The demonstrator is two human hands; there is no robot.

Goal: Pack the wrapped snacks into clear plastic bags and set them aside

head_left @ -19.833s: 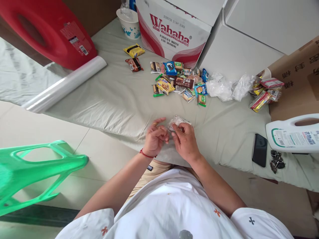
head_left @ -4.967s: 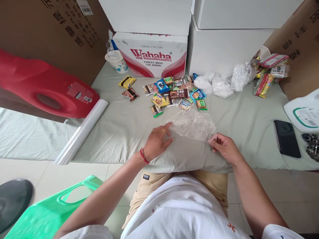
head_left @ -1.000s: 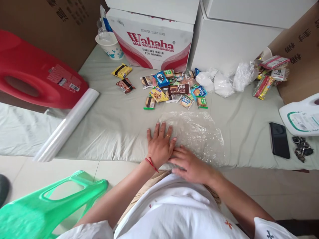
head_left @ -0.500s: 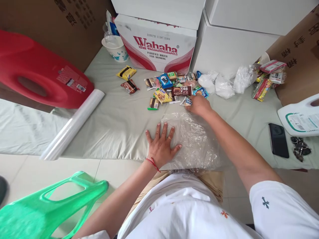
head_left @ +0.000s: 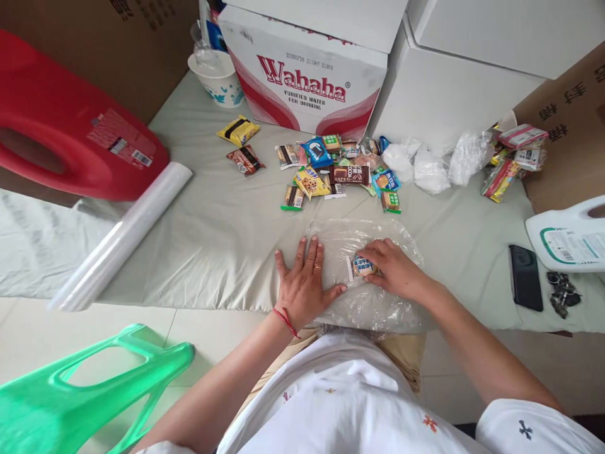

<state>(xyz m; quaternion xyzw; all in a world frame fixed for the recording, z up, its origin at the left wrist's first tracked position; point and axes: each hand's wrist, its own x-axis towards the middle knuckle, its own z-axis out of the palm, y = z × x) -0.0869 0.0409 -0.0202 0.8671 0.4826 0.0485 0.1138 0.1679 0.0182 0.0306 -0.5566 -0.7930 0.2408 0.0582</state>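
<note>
My left hand lies flat with fingers spread, pressing on the left edge of a sheet of clear plastic film at the table's front. Over the middle of that film, my right hand grips a small round biscuit packet with blue lettering between thumb and fingers. Behind the film is a loose pile of small wrapped snacks, among them a brown cocoa packet, a yellow packet and a green-ended packet.
Crumpled plastic bundles lie right of the pile. A film roll and red jug are at left; a phone, keys and white jug at right. A Wahaba-style water carton stands behind, a green stool below.
My right hand has come from the snack pile toward me, bringing the round biscuit packet over the film. The left hand stays pressed on the film.
</note>
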